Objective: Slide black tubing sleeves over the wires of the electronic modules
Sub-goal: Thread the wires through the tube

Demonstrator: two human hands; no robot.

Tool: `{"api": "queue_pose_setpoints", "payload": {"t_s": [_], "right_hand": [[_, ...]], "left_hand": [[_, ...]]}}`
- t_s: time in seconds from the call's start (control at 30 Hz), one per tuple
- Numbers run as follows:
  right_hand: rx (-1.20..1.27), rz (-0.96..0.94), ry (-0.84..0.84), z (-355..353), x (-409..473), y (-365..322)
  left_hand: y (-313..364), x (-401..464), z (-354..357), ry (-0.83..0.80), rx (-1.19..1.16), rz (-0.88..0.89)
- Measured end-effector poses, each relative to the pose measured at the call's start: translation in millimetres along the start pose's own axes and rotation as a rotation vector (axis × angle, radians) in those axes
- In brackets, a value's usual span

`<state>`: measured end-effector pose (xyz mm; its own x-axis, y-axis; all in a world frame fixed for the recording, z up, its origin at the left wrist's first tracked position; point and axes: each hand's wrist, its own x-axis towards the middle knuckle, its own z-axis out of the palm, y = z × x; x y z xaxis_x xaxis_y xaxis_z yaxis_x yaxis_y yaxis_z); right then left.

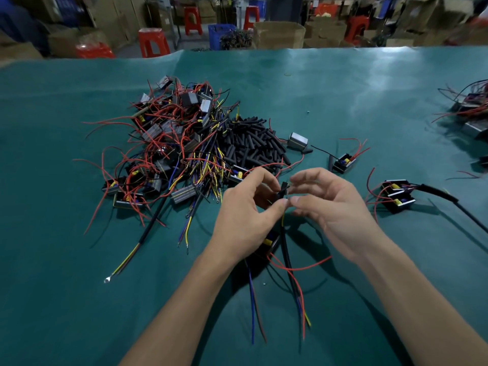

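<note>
My left hand pinches a short black tubing sleeve with wire ends between thumb and fingers. My right hand meets it from the right, its curled thumb and fingertips at the same sleeve. Below my left palm hangs a small module with a yellow part, partly hidden. Its red, black, blue and yellow wires trail toward me over the green mat. A heap of loose black sleeves lies just beyond my hands.
A big tangle of modules and wires fills the left middle of the green table. Sleeved modules lie to the right, one more behind them, another pile at the far right edge. Stools and boxes stand beyond the table.
</note>
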<state>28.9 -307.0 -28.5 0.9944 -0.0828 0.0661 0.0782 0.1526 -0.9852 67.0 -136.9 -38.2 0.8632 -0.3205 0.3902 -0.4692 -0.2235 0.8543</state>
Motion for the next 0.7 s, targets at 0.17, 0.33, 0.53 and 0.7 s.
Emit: {"api": "queue_pose_setpoints", "payload": {"t_s": [0.17, 0.33, 0.53, 0.7], "right_hand": [[-0.025, -0.018, 0.045, 2.8, 0.9, 3.0], [-0.020, -0.038, 0.124, 0.4, 0.8, 2.7], [-0.034, -0.095, 0.188, -2.3, 0.6, -1.4], [0.043, -0.085, 0.187, 1.0, -1.5, -3.1]], "left_hand": [[-0.1, 0.6, -1.1, -0.001, -0.019, -0.020], [0.5, 0.8, -1.0, -0.011, -0.043, -0.046], [1.0, 2.2, -0.3, -0.028, -0.045, -0.046], [0.8, 2.9, 0.0, -0.046, -0.021, -0.048]]}}
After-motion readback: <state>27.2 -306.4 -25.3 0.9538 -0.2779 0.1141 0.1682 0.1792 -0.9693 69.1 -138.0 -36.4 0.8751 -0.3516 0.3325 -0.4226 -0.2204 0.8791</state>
